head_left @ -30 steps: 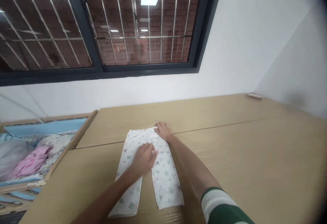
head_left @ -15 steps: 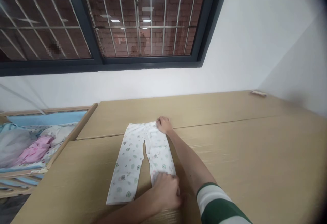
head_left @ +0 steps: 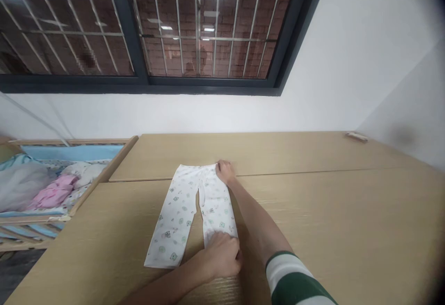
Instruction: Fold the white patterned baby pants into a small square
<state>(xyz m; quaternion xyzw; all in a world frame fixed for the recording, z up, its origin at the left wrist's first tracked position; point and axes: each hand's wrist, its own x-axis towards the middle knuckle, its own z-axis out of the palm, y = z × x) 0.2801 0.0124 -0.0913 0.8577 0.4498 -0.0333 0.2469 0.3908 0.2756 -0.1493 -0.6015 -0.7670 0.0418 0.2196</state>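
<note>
Head view: printed white baby trousers (head_left: 184, 207) are laid flat on the counter (head_left: 330, 212); the waistband (head_left: 194, 168) is pressed by flat fingers of the right hand (head_left: 225, 172); fingers of the left hand (head_left: 220, 255) are curled over one cuff (head_left: 210, 240), grip undeterminable.

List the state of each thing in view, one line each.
Baby trousers: flat on the table, unfolded, legs side by side
Left hand: on the end of one trouser leg
Right hand: on the waistband
Table: wooden top, with a seam across it
Cot: side rail up, bedding heaped inside
Pink garment: crumpled in the cot
</note>
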